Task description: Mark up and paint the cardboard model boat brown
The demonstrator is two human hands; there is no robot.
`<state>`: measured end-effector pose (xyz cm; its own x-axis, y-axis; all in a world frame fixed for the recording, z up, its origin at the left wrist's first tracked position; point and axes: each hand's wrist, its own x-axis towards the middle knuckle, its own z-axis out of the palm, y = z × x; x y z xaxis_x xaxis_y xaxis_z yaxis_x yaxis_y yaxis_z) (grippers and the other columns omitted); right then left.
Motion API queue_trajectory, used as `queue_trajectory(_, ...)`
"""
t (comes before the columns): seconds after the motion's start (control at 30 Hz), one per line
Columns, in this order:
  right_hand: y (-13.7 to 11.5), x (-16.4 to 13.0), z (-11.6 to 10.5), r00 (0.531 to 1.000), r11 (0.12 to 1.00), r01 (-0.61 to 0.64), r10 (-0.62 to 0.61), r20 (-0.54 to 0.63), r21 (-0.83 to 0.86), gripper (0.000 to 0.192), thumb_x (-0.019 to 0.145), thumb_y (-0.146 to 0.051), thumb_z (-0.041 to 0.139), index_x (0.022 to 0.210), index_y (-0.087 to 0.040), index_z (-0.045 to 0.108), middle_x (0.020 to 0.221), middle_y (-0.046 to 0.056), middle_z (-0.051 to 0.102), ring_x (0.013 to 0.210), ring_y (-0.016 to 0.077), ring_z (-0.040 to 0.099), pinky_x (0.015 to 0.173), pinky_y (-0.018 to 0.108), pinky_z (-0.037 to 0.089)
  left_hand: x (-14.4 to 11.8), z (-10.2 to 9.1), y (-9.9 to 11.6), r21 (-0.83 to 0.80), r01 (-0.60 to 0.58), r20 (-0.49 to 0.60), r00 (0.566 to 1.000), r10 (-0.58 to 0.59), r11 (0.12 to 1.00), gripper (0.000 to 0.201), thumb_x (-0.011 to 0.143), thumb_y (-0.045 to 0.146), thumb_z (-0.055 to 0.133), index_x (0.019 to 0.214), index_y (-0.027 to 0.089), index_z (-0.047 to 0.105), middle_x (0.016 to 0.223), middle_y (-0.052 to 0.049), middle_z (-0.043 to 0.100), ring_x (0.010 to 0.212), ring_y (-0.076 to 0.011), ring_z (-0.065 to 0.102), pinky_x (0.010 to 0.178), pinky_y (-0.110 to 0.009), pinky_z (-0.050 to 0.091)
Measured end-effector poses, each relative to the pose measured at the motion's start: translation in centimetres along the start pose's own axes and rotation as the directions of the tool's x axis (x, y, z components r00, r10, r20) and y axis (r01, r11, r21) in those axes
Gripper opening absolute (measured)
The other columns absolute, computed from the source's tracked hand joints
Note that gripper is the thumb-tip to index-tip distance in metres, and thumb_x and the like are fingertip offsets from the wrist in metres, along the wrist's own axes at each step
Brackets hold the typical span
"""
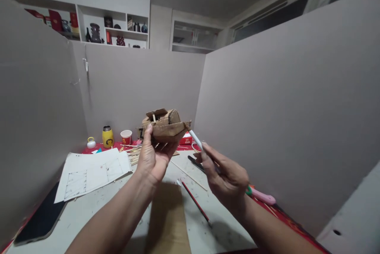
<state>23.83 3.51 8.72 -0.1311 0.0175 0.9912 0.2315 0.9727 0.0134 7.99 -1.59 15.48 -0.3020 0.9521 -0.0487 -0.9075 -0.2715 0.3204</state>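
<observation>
My left hand (pixel 152 159) holds the cardboard model (pixel 164 125) up off the counter (pixel 89 206), grip pinched on its underside, thumb up along the near left side. The model hangs in the air above the far middle of the counter, tilted slightly, its pointed end to the right.

My right hand (pixel 227 179) has its grip pressed together around a white pen (pixel 196 140), tip angled up and left, just beside the model's right point; whether they touch I cannot tell.

On the counter: a red pencil (pixel 194 200) and a piece of flat cardboard (pixel 168 218) near the front edge, between my forearms. A paper drawing sheet (pixel 92 173) lies left of centre. A yellow bottle (pixel 107 137) and a red cup (pixel 126 137) stand along the far edge. A pink-handled tool (pixel 263 196) lies by the right edge, behind my right hand.
</observation>
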Motion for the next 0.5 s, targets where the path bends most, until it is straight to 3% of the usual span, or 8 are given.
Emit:
queue_trajectory(0.03,0.1,0.1,0.3,1.000,1.000,0.011,-0.011,-0.010,-0.013,0.051,0.086,-0.006,0.062,0.134,-0.023,0.061,0.089,0.006,0.079,0.068,0.0198,0.076,0.063,0.030,0.064,0.2,0.0,0.2,-0.014,-0.006,0.008,1.000,0.006,1.000,0.039,0.092,0.032,0.062,0.125,0.014,0.059,0.109,-0.016,0.070,0.097,-0.0261,0.069,0.080,-0.042,0.063)
queue_trajectory(0.13,0.4,0.4,1.2,0.990,0.995,0.102,-0.103,0.101,0.022,0.050,0.086,-0.004,0.061,0.133,-0.021,0.062,0.081,0.005,0.078,0.064,0.0182,0.075,0.060,0.029,0.062,0.7,0.0,1.0,-0.035,-0.036,0.011,0.999,0.036,0.999,0.030,0.092,0.030,0.062,0.119,0.017,0.062,0.101,-0.011,0.072,0.089,-0.0223,0.070,0.079,-0.040,0.063)
queue_trajectory(0.23,0.4,0.7,2.0,0.998,0.998,0.065,-0.065,-0.004,0.003,0.047,0.085,-0.003,0.064,0.127,-0.023,0.065,0.088,0.006,0.079,0.070,0.0181,0.075,0.065,0.031,0.063,0.8,0.0,1.8,-0.026,-0.073,-0.012,0.997,0.073,0.997,0.023,0.090,0.028,0.064,0.111,0.017,0.065,0.093,-0.010,0.072,0.083,-0.0207,0.070,0.076,-0.037,0.063)
queue_trajectory(0.37,0.3,0.8,3.2,0.976,0.975,0.217,-0.215,-0.045,0.047,0.051,0.083,-0.001,0.065,0.128,-0.024,0.064,0.082,0.001,0.079,0.069,0.0164,0.075,0.063,0.028,0.064,0.5,0.1,2.5,-0.042,-0.142,-0.049,0.989,0.140,0.989,0.020,0.088,0.028,0.067,0.103,0.016,0.065,0.090,-0.011,0.072,0.079,-0.0208,0.069,0.070,-0.037,0.063)
queue_trajectory(0.5,0.9,0.8,4.0,0.974,0.992,0.129,-0.126,-0.188,0.000,0.047,0.082,-0.002,0.068,0.124,-0.024,0.067,0.088,0.004,0.080,0.068,0.0173,0.076,0.064,0.029,0.064,0.1,0.1,2.7,-0.066,-0.161,-0.042,0.987,0.158,0.985,0.018,0.088,0.027,0.066,0.102,0.014,0.065,0.094,-0.013,0.072,0.082,-0.0224,0.070,0.069,-0.037,0.063)
